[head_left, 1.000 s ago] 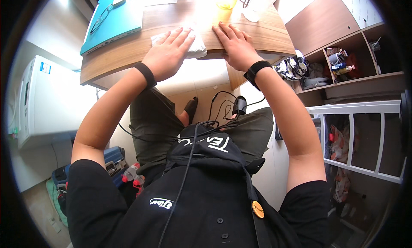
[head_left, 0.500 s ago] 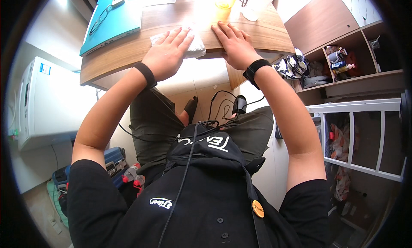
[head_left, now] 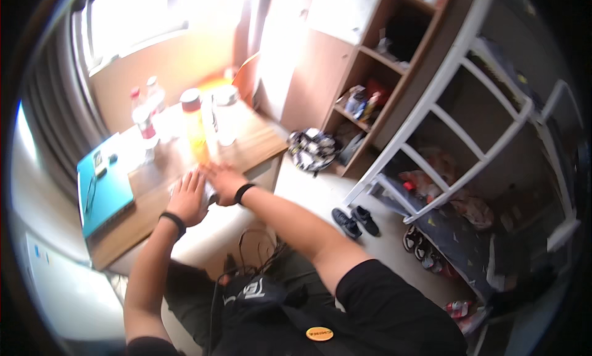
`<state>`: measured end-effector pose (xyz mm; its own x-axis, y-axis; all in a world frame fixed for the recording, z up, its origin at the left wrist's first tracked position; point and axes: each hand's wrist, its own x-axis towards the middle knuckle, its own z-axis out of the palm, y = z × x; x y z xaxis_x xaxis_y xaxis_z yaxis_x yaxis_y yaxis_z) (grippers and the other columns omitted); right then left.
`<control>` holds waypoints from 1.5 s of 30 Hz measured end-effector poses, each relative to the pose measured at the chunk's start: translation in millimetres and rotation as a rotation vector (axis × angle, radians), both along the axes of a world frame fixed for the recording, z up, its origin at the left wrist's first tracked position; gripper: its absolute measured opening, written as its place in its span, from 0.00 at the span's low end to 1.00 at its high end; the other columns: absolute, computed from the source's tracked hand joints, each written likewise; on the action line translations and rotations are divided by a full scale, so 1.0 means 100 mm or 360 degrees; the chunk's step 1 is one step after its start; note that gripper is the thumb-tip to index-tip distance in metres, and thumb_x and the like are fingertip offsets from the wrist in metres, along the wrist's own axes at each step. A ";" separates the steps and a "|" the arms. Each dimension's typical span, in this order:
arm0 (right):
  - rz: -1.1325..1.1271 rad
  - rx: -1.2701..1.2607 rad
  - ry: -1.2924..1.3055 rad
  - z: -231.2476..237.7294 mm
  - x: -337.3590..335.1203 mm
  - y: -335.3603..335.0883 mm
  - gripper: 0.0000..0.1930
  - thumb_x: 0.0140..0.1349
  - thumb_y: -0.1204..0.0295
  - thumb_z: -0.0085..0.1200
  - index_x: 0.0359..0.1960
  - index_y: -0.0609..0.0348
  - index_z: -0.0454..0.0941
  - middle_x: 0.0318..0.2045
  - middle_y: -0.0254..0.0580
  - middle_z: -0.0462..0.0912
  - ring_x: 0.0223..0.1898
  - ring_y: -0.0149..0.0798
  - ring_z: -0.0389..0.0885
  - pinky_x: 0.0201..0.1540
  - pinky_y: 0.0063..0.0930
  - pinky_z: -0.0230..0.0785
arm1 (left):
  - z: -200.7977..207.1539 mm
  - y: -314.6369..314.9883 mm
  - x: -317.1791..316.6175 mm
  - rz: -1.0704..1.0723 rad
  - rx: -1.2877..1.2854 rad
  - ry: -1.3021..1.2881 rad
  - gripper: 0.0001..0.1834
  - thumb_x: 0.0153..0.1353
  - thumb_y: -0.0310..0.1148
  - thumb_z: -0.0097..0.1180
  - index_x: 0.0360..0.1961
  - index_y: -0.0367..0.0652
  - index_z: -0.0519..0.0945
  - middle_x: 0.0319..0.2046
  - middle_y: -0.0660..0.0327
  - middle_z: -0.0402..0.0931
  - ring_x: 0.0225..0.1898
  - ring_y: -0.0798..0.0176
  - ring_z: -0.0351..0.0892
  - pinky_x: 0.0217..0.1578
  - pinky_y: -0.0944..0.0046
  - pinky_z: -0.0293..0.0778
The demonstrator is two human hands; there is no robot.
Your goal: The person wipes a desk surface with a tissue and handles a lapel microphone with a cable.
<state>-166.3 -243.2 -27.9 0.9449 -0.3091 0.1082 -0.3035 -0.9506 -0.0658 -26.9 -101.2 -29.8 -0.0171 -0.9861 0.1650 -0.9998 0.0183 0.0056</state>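
My left hand [head_left: 189,199] lies flat, palm down with fingers stretched, on a white soft packet [head_left: 210,191] at the front edge of the wooden table [head_left: 163,178]. The packet is mostly covered by the hands; its kind is unclear. My right hand [head_left: 226,182] is also stretched out palm down, its fingertips close to those of the left, at the packet's right side. Whether it presses on the packet or the tabletop is hard to see. Just beyond the fingers stands an orange-yellow bottle [head_left: 196,131] with a brown cap. Both wrists wear black bands.
A teal flat laptop-like case [head_left: 111,199] with eyeglasses [head_left: 91,192] on it lies at left. Clear bottles [head_left: 145,123] and a lidded clear jar [head_left: 226,118] stand farther back. Right are shelves [head_left: 382,59], a white bed-frame ladder [head_left: 425,109] and shoes [head_left: 346,223] on the floor.
The view has swung up and to the right, bringing in the window, shelves and bed. My right hand has come closer to my left, beside the packet.
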 end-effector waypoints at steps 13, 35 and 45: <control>-0.0003 0.0127 -0.0099 0.42 -0.03 0.59 0.51 0.52 0.65 0.62 0.75 0.62 0.45 0.76 0.54 0.44 0.76 0.52 0.47 0.76 0.46 0.41 | 0.11 0.09 0.00 0.0148 0.0066 0.0236 0.57 0.52 0.59 0.61 0.75 0.41 0.49 0.76 0.48 0.45 0.77 0.48 0.44 0.75 0.52 0.41; -0.0480 0.0199 0.0160 0.34 -0.59 -0.29 0.31 0.72 0.55 0.42 0.68 0.67 0.63 0.69 0.61 0.63 0.70 0.54 0.62 0.73 0.38 0.53 | -0.21 0.21 0.44 -0.0090 -0.0509 0.2102 0.09 0.61 0.28 0.56 0.38 0.34 0.85 0.32 0.57 0.84 0.32 0.67 0.83 0.34 0.68 0.79; -0.0975 0.0064 0.0238 0.29 -0.65 -1.17 0.35 0.70 0.48 0.39 0.65 0.69 0.64 0.69 0.63 0.62 0.70 0.54 0.61 0.71 0.41 0.54 | -0.06 0.20 0.26 -0.0193 -0.0675 0.1818 0.05 0.61 0.27 0.59 0.31 0.36 0.84 0.23 0.61 0.83 0.24 0.70 0.81 0.25 0.69 0.75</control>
<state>-231.0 -360.2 1.3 0.5991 -0.7999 -0.0344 -0.8006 -0.5991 -0.0123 -1.2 -81.5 -36.0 0.2601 -0.8526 0.4533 -0.4156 0.3249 0.8495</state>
